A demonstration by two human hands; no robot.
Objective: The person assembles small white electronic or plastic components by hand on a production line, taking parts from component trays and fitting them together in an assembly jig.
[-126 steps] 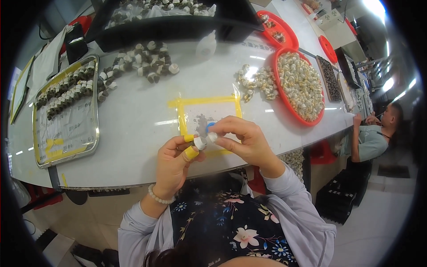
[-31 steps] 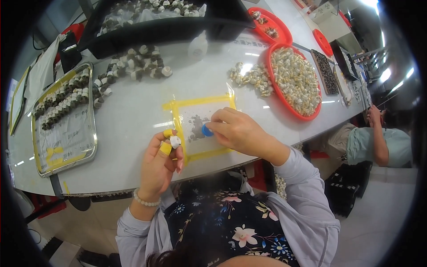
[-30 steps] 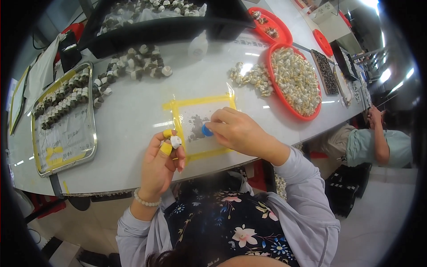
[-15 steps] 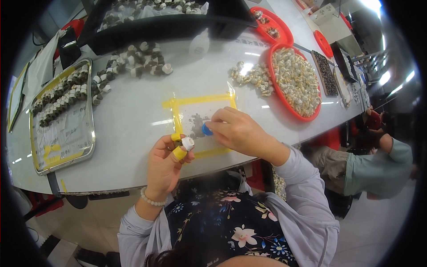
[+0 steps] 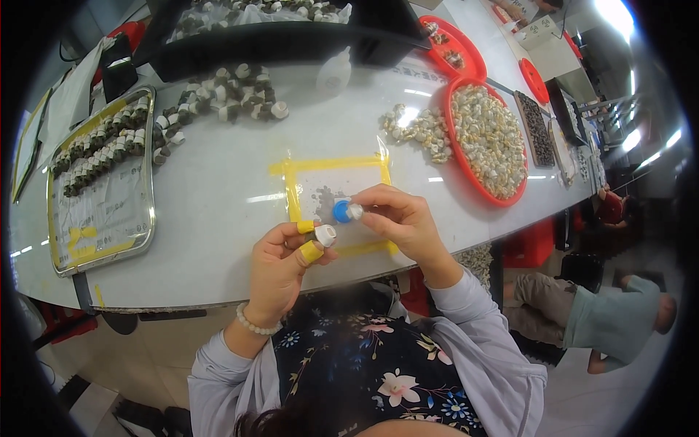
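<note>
My left hand [image 5: 280,258], yellow tape wrapped on its thumb and a finger, pinches a small piece with a white round top [image 5: 325,234] and a darker body. To its right, my right hand [image 5: 404,224] holds a small whitish piece [image 5: 354,211] between thumb and fingers. Against that piece is a blue round cap [image 5: 341,212]; whether the cap is held too or rests below, I cannot tell. Both hands are over a yellow-taped rectangle [image 5: 335,162] on the white table, with grey stains inside it.
A metal tray [image 5: 149,226] with rows of white-and-dark pieces lies left. Similar loose pieces [image 5: 226,95] are beyond it, before a black bin [image 5: 291,44]. A white squeeze bottle [image 5: 335,73] stands near the bin. At right is a red basket [image 5: 520,191] of pale pieces; a person [image 5: 611,320] is beyond.
My right hand has turned and opened its grip sideways, so the whitish piece beside the blue cap now shows. My left hand has shifted slightly right with its white-topped piece.
</note>
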